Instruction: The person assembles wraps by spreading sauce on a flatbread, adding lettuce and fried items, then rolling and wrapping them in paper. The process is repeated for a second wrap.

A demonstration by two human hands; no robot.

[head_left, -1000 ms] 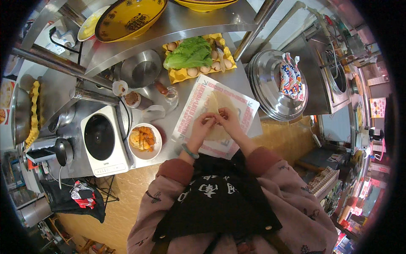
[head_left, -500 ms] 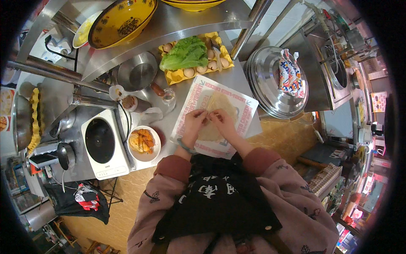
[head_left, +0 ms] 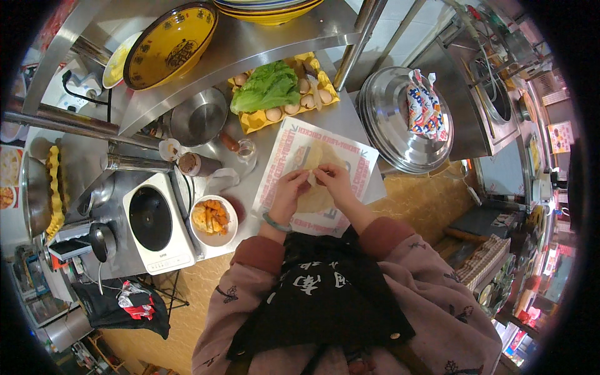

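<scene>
On the counter lies a printed sheet of paper [head_left: 362, 164] with a thin, pale round flatbread [head_left: 319, 201] over it. My left hand [head_left: 291, 191] pinches the flatbread with thumb and fingertips close together. Right beside it, my right hand [head_left: 335, 182] grips the same flatbread in a similar pinch, the fingertips of both hands nearly meeting. Whether the flatbread is one layer or several I cannot tell. Beyond the paper, green lettuce leaves [head_left: 267, 89] rest on a yellow egg tray [head_left: 253, 125] with several eggs.
To the left stand a white bowl [head_left: 234, 232] of orange-brown food pieces, an induction cooker [head_left: 178, 256], a steel pan [head_left: 199, 119] and a sauce jar [head_left: 199, 164]. Stacked round steel lids [head_left: 387, 125] sit at the right. A metal shelf [head_left: 262, 53] with yellow bowls overhangs the back.
The view has shifted slightly. My hands stay at the flatbread, fingertips still pinched, with only a small shift between them.
</scene>
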